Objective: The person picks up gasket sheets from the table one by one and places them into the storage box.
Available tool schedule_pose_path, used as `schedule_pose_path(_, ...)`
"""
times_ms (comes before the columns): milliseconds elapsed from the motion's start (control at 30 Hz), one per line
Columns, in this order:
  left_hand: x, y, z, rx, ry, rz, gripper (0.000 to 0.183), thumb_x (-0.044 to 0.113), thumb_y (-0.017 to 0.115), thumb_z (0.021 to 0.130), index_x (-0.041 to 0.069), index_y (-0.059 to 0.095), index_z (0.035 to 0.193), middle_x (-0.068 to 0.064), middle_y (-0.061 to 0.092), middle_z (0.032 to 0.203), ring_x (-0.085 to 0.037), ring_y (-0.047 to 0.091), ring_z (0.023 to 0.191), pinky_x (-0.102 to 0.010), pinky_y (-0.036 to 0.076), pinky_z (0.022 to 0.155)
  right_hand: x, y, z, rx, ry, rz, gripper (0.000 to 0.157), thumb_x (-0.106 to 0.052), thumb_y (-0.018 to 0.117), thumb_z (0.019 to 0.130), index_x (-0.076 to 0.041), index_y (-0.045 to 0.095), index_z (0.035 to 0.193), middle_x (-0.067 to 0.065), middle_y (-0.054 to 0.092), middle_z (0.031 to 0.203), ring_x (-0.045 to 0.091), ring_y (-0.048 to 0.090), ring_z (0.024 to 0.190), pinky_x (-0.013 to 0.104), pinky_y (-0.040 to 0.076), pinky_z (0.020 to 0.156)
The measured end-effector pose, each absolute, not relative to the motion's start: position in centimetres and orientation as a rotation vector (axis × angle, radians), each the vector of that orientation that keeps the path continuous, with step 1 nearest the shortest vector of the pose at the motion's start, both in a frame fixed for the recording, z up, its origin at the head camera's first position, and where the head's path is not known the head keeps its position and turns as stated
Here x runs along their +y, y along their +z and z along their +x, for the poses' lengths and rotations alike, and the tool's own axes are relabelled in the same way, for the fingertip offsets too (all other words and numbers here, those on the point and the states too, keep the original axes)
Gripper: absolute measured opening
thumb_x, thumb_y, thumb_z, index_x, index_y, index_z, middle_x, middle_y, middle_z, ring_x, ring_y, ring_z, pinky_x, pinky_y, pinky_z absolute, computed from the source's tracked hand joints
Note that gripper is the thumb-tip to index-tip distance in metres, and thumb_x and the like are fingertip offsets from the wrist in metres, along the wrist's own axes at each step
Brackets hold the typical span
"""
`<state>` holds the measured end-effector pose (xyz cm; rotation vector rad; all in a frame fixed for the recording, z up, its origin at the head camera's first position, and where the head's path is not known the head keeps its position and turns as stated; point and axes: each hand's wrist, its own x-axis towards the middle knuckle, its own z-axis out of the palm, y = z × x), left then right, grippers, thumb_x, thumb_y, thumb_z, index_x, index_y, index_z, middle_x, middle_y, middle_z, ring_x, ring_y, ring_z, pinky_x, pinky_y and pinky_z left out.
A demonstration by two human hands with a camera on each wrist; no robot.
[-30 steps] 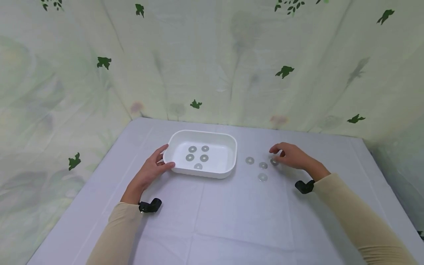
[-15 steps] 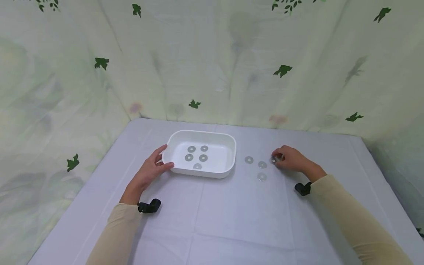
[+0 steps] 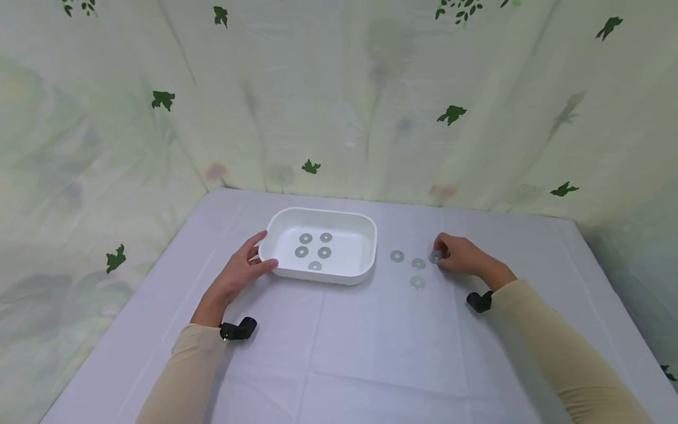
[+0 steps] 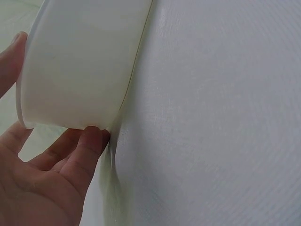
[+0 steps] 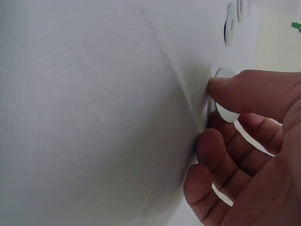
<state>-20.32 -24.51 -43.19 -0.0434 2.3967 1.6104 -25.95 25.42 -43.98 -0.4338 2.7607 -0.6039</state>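
Thumb and fingers of my left hand (image 3: pixel 241 274) hold the left end of a white plastic tub (image 3: pixel 351 247). In the left wrist view, curled fingers press against the tub's side wall (image 4: pixel 84 70). Several flat grey metal washers (image 3: pixel 324 252) lie inside the tub. Right of it, my right hand (image 3: pixel 459 255) pinches a washer (image 3: pixel 435 257) at the tabletop. The right wrist view shows this washer (image 5: pixel 228 114) tilted between thumb and fingers, its edge close to the cloth. Three more washers (image 3: pixel 418 264) lie flat between the tub and the right hand.
A white cloth (image 3: pixel 371 347) with fold creases covers the table. A pale curtain (image 3: pixel 339 106) with green leaf and bird shapes hangs behind and at the sides. Black wrist cameras (image 3: pixel 238 328) sit on both wrists.
My right hand's fingers have come together on the farthest-right washer, which they were loosely over before. The left hand and tub stay in place; the view has shifted slightly.
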Motion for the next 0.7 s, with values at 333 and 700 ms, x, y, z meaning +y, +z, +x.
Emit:
schedule_pose_path(333,-24.4,-43.2,-20.5,2.397,1.622,-0.038,0.092,0.026,0.074,0.090,0.026,0.015,0.160,-0.020,0.034,0.158,-0.034,0.049,0.133,-0.008,0.044,0.084,25.8,-44.5,-25.7,2.776,-0.645,-0.478,0.031,-0.013,0.067,0.090,-0.005,0.060,0.119,0.014,0.065,0.105,0.025,0.059,0.095,0.044,0.048,0.087)
schedule_pose_path(700,-24.4,-43.0,-20.1,2.388,1.617,-0.025,0.091,0.023,0.072,0.092,0.027,0.012,0.161,-0.021,0.032,0.159,-0.036,0.047,0.135,-0.008,0.044,0.084,25.5,-43.4,-26.4,2.765,-0.696,-0.498,0.034,-0.016,0.069,0.091,-0.004,0.062,0.121,0.012,0.065,0.104,0.022,0.058,0.090,0.035,0.049,0.079)
